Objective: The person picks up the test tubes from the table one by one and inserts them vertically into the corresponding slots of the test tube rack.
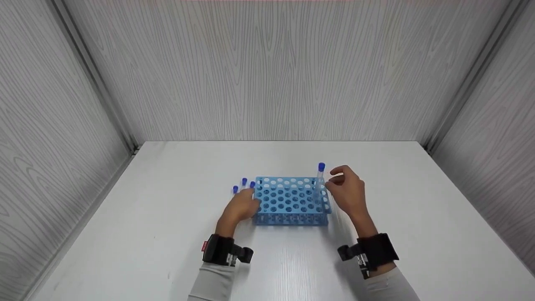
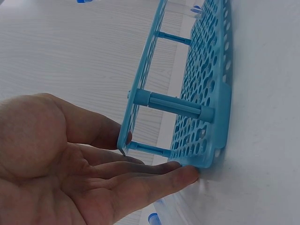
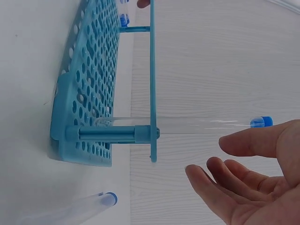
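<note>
A blue test tube rack point(image 1: 292, 214) stands on the white table between the hands. My left hand point(image 1: 242, 205) holds its left end, with the thumb at the top plate and the fingers stretched along the end side, as the left wrist view shows. Upright in the rack's right end stands a clear test tube point(image 3: 201, 123) with a blue cap point(image 1: 321, 167). Just right of this tube, my right hand point(image 1: 347, 192) is held with thumb and fingers apart and nothing between them.
Several blue-capped tubes point(image 1: 244, 182) are left of the rack, partly hidden by the left hand. Another capped tube point(image 3: 84, 208) lies on the table by the rack's right end. Grey wood-grain panels point(image 1: 267, 71) enclose the table at the back and sides.
</note>
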Demonstrator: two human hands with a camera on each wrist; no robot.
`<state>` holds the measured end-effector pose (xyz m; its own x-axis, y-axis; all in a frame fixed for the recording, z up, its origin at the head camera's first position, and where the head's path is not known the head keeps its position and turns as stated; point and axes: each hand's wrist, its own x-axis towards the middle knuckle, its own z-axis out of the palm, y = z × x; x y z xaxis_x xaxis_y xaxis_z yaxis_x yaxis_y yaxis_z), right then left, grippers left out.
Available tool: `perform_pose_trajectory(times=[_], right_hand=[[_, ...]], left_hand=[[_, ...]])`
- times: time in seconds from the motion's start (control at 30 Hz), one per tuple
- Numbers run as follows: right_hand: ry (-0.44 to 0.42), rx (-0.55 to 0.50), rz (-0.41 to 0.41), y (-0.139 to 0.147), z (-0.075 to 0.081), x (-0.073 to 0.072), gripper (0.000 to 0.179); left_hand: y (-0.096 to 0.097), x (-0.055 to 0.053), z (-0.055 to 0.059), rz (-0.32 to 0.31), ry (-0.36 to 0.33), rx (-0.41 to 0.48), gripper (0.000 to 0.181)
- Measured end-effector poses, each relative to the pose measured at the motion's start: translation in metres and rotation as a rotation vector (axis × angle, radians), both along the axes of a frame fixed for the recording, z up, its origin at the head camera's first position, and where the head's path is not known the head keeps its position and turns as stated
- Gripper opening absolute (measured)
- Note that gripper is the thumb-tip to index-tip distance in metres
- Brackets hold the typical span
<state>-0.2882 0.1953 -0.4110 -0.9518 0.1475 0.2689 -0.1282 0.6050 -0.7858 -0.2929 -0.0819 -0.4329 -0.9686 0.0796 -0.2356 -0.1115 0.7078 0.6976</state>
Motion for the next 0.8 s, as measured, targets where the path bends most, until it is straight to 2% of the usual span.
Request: perform_pose_trajectory(times=[0.43, 0.8], right_hand=[[-0.014, 0.014, -0.05, 0.012, 0.001, -0.003, 0.032], [-0.078, 0.066, -0.061, 0.018, -0.005, -0.005, 0.035]], left_hand=[[0.001, 0.0, 0.001, 0.003, 0.007, -0.02, 0.056], [0.0, 0.001, 0.002, 0.007, -0.014, 0.002, 0.056]])
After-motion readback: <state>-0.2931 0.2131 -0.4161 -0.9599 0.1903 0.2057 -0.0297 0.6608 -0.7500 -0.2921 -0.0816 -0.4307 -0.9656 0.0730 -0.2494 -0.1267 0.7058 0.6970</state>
